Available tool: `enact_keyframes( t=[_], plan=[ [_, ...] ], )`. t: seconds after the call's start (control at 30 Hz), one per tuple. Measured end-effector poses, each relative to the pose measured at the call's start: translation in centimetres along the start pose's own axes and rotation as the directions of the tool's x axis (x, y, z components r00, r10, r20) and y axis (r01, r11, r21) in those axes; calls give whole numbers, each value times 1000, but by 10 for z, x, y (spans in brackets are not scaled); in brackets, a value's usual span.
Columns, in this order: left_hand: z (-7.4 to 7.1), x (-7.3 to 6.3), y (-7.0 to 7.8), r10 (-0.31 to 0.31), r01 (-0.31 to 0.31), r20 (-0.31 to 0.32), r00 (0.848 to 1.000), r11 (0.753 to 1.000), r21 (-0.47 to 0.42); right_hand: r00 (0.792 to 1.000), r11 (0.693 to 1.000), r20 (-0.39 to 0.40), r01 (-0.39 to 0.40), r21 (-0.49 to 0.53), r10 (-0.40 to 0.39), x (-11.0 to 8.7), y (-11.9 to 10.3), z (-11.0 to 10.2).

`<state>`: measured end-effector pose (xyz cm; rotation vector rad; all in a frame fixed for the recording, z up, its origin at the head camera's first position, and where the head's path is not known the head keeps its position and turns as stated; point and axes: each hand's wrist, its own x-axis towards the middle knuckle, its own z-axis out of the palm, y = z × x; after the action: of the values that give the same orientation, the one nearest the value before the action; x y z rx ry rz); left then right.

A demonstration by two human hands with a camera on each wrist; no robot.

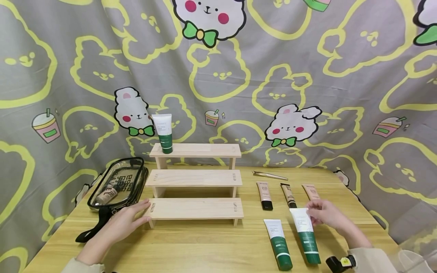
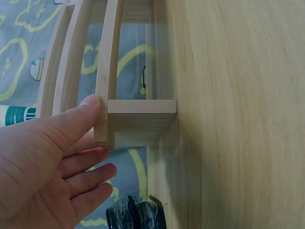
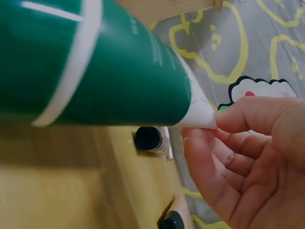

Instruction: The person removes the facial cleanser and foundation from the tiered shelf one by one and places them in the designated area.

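My right hand (image 1: 326, 215) pinches the flat white end of a green and white squeeze tube (image 1: 305, 237) between thumb and fingers. Close up in the right wrist view, the tube's green body (image 3: 128, 67) stretches away to the left from the fingertips. A matching tube (image 1: 279, 244) lies just left of it on the table. At the left, my left hand (image 1: 119, 226) grips the end of the lowest step of a three-step wooden display stand (image 1: 198, 208), its thumb (image 2: 88, 106) on the edge. Another green and white tube (image 1: 164, 133) stands cap down on the top step.
Behind my right hand lie a pink BB tube (image 1: 264, 195), a tan tube (image 1: 289, 195) and another pink tube (image 1: 310, 192). A slim metallic tool (image 1: 270, 175) lies farther back. Left of the stand is a clear black-trimmed pouch (image 1: 141, 180) holding a tube. A patterned curtain (image 1: 232, 110) hangs behind.
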<state>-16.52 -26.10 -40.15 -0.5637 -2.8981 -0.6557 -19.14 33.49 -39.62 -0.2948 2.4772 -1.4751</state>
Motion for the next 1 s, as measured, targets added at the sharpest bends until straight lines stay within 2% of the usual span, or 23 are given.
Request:
enact_keyframes(
  t=[0.2, 0.4, 0.7, 1.0],
  plan=[
    [0, 0, 0, -2, 2, 0, 1000, 1000, -4, 995, 999, 88, -54, 10, 53, 1, 11, 2],
    [0, 1, 0, -7, 7, 7, 1000, 1000, -8, 987, 996, 136, -84, -3, 84, 1, 17, 2],
    [-1, 0, 1, -18, 18, 10, 1000, 1000, -10, 980, 990, 141, -141, 0, 140, 3, 23, 2],
    [0, 0, 1, -24, 24, 11, 1000, 1000, -14, 974, 981, 114, -188, -56, 194, 3, 27, 2]
  ],
)
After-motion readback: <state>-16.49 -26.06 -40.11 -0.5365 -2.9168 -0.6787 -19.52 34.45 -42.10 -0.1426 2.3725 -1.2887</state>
